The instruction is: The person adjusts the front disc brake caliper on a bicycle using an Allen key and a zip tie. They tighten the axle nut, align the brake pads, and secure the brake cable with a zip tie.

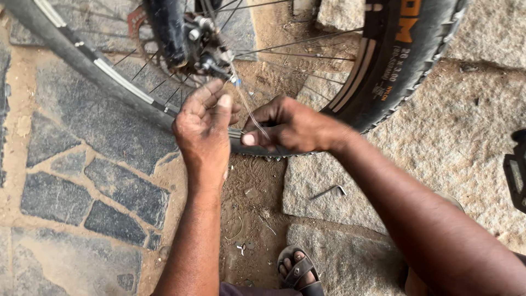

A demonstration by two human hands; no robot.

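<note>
Your right hand point(287, 127) pinches a thin, bare steel cable point(245, 101) between thumb and forefinger. The cable runs taut and slanted from your fingers point(249, 138) up to the small metal brake caliper point(211, 57) beside the hub. Your left hand point(204, 129) is raised just beside the cable, palm turned towards you, fingers half curled; whether it touches the cable cannot be told. The black knobbly-tyred bicycle wheel point(405, 60) stands upright on the stone paving, its thin steel spokes radiating behind both hands and its lowest tread directly behind your right hand.
</note>
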